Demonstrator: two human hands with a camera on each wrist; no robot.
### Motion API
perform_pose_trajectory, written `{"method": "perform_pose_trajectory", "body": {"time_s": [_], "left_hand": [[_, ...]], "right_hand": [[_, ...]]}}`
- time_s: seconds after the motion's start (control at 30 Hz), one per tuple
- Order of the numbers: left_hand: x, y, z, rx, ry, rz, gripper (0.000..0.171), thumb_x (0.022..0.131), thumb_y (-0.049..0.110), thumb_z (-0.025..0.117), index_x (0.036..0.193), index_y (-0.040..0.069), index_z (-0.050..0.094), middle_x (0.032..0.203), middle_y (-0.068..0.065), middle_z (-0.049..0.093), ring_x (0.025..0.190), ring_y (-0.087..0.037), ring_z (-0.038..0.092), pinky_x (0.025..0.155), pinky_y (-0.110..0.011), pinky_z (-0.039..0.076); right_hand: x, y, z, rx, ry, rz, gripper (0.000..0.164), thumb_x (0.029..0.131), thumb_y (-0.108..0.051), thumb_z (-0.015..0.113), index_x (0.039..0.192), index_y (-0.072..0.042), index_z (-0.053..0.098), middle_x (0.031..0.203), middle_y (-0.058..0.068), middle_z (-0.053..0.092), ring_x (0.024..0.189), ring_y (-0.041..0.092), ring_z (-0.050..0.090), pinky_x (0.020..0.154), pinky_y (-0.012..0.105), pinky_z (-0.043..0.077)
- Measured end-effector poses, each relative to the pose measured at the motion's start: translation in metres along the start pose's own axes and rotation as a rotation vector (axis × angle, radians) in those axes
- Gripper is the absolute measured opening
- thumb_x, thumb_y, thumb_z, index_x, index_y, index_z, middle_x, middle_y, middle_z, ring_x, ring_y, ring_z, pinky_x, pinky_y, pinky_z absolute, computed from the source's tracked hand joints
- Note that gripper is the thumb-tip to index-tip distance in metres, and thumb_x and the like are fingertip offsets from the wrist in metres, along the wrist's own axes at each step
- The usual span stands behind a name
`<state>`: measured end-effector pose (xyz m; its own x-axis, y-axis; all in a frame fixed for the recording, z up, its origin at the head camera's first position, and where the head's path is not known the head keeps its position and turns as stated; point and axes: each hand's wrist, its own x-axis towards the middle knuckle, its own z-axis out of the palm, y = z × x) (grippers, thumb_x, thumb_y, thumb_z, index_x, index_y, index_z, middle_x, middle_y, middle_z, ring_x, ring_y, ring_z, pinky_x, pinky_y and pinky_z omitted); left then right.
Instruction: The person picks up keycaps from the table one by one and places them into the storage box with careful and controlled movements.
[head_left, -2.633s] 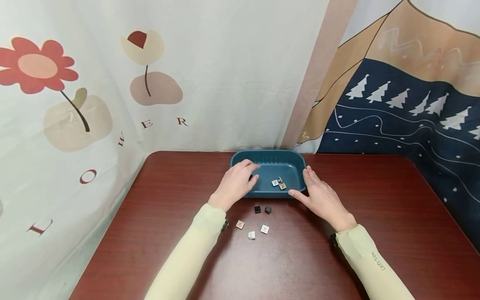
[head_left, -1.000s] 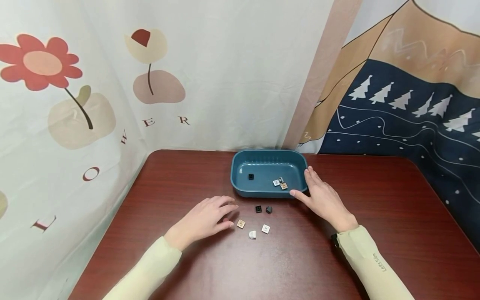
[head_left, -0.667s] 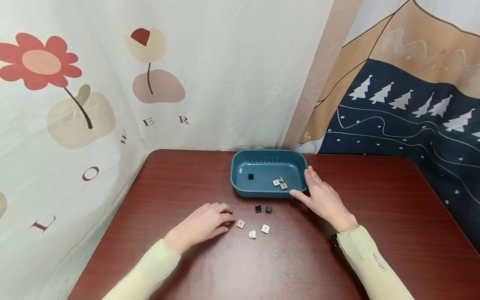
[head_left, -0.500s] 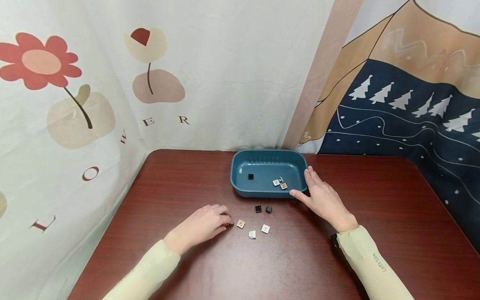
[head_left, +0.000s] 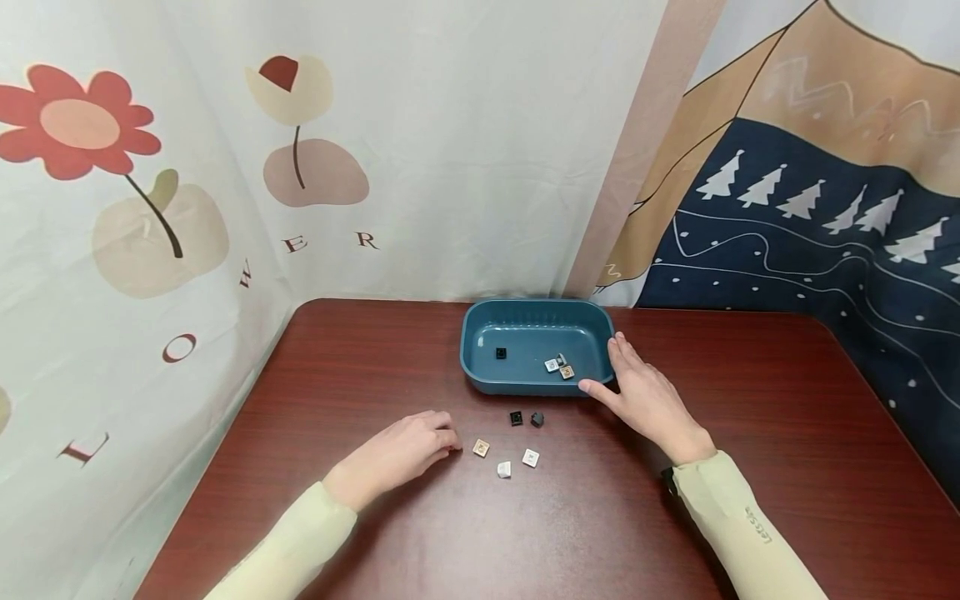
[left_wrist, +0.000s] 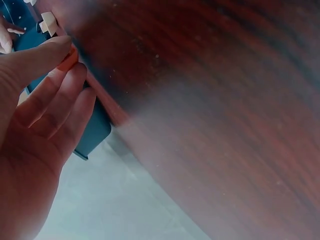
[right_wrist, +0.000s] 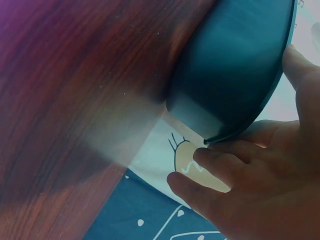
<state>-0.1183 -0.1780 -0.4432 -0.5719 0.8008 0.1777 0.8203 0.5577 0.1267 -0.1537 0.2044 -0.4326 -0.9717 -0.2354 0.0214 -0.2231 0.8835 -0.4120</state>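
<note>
Low over the table, left of the loose keycaps, my left hand (head_left: 408, 450) pinches a small orange-red keycap (left_wrist: 70, 60) between thumb and fingertips. In the head view that keycap is hidden by the fingers. A tan keycap (head_left: 481, 448) lies just right of these fingertips. My right hand (head_left: 645, 400) rests at the right end of the blue bin (head_left: 525, 388), fingers straight along its outer side and thumb at the front rim. Inside the bin are a black keycap (head_left: 501, 353) at left and a small cluster with a white keycap (head_left: 552, 365) and a tan one (head_left: 567, 372).
In front of the bin lie a black keycap (head_left: 516, 418) and a dark grey one (head_left: 537, 419). Nearer are two white keycaps, one tilted (head_left: 504, 470) and one flat (head_left: 531, 458). A printed curtain (head_left: 450, 167) hangs behind the wooden table (head_left: 360, 350).
The left hand has moved from over the bin down to the table at left and closed its fingers on the orange-red keycap. A black keycap now shows inside the bin. The right hand stays put.
</note>
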Motion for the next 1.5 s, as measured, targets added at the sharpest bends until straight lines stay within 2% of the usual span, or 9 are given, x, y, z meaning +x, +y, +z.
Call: {"method": "perform_pose_trajectory", "body": {"time_s": [0.27, 0.47, 0.7, 0.97, 1.27, 1.5], "left_hand": [[0.0, 0.0, -0.008, -0.005, 0.043, 0.008, 0.014, 0.09, 0.005, 0.08, 0.099, 0.015, 0.079, 0.093, 0.006, 0.061, 0.086, -0.013, 0.061, 0.082, -0.026, 0.054], [0.006, 0.003, -0.015, 0.014, 0.108, -0.012, 0.011, 0.088, 0.005, 0.082, 0.096, 0.011, 0.076, 0.092, 0.003, 0.061, 0.083, -0.015, 0.059, 0.079, -0.026, 0.055], [0.016, 0.006, -0.022, 0.026, 0.174, 0.033, 0.015, 0.088, 0.002, 0.081, 0.098, 0.011, 0.074, 0.099, 0.001, 0.062, 0.09, -0.017, 0.059, 0.083, -0.026, 0.054], [0.032, 0.01, -0.029, -0.055, 0.252, 0.028, 0.022, 0.09, 0.002, 0.08, 0.11, 0.009, 0.076, 0.108, 0.0, 0.066, 0.098, -0.016, 0.062, 0.088, -0.025, 0.054], [0.058, 0.015, -0.031, -0.128, 0.335, 0.009, 0.017, 0.092, 0.006, 0.079, 0.109, 0.008, 0.077, 0.106, 0.0, 0.066, 0.099, -0.015, 0.063, 0.091, -0.024, 0.054], [0.074, 0.017, -0.03, -0.21, 0.369, -0.021, 0.016, 0.093, 0.006, 0.077, 0.109, 0.009, 0.076, 0.109, 0.001, 0.065, 0.099, -0.012, 0.064, 0.09, -0.021, 0.053]], "right_hand": [[0.0, 0.0, 0.0, 0.0, 0.001, 0.001, 0.1, 0.098, -0.06, 0.062, 0.157, 0.012, 0.027, 0.165, 0.031, 0.022, 0.15, 0.048, 0.029, 0.115, 0.062, 0.034], [-0.001, 0.0, 0.0, 0.0, 0.01, 0.001, 0.1, 0.098, -0.062, 0.06, 0.157, 0.013, 0.028, 0.165, 0.031, 0.022, 0.149, 0.049, 0.03, 0.114, 0.063, 0.034], [-0.001, 0.0, 0.0, 0.001, 0.003, 0.01, 0.101, 0.098, -0.063, 0.06, 0.157, 0.012, 0.027, 0.165, 0.03, 0.022, 0.149, 0.048, 0.03, 0.115, 0.062, 0.034], [-0.002, -0.001, 0.0, 0.002, 0.012, 0.005, 0.101, 0.098, -0.065, 0.058, 0.156, 0.012, 0.029, 0.164, 0.031, 0.023, 0.148, 0.05, 0.032, 0.114, 0.063, 0.034], [-0.002, -0.001, 0.0, 0.005, 0.009, 0.013, 0.101, 0.098, -0.063, 0.06, 0.158, 0.011, 0.027, 0.165, 0.03, 0.021, 0.149, 0.049, 0.031, 0.115, 0.062, 0.034], [-0.002, -0.002, -0.001, 0.007, 0.008, 0.009, 0.102, 0.098, -0.066, 0.057, 0.157, 0.012, 0.027, 0.165, 0.031, 0.022, 0.148, 0.05, 0.031, 0.115, 0.063, 0.033]]}}
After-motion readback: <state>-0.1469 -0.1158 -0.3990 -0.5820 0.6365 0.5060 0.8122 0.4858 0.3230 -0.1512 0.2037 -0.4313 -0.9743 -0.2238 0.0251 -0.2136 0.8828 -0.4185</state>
